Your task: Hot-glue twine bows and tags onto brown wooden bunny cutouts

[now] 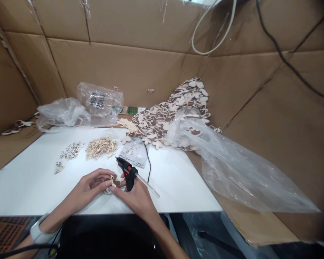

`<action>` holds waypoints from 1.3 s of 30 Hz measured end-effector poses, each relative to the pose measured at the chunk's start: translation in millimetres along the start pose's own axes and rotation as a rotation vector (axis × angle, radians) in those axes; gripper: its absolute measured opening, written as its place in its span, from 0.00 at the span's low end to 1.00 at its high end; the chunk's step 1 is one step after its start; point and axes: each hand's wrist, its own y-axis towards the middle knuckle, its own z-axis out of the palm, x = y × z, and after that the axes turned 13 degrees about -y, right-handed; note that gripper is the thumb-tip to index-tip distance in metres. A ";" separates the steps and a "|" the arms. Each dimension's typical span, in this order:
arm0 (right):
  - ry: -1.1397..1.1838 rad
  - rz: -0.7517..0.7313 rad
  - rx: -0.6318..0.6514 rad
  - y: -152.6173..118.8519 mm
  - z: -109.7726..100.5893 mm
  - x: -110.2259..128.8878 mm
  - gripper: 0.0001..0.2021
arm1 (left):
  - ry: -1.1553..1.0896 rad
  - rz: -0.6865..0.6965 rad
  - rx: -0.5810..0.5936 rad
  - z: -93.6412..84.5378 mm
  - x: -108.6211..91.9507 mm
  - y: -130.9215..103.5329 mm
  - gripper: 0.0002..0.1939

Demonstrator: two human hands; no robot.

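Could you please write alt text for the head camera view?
Left hand and right hand hold a small brown-and-cream piece over a white table, the right also gripping a black glue gun. Behind lie loose cord pieces, a large pile of similar pieces and clear plastic bags.

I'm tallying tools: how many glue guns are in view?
1. The hot glue gun is in the right hand, over the white tabletop. Another could be hidden under the heap of brown-and-cream pieces.
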 end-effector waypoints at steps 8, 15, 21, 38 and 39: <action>-0.022 -0.021 -0.021 -1.0 0.8 -2.0 0.21 | 0.011 0.028 0.024 2.3 -12.2 -1.6 0.23; -0.029 -0.003 -0.012 -1.9 0.1 0.0 0.23 | 0.026 0.056 0.001 -3.0 -4.1 -3.2 0.23; 0.031 -0.016 0.031 -2.8 -4.3 6.8 0.31 | 0.078 0.105 -0.029 -3.8 -5.0 -5.1 0.23; 0.039 0.014 -0.128 -2.4 4.1 -4.7 0.18 | 0.117 0.122 -0.048 -5.1 -7.1 -6.7 0.22; 0.032 0.018 -0.130 -2.5 3.5 -3.8 0.17 | 0.129 0.117 -0.049 -5.5 -6.8 -6.7 0.23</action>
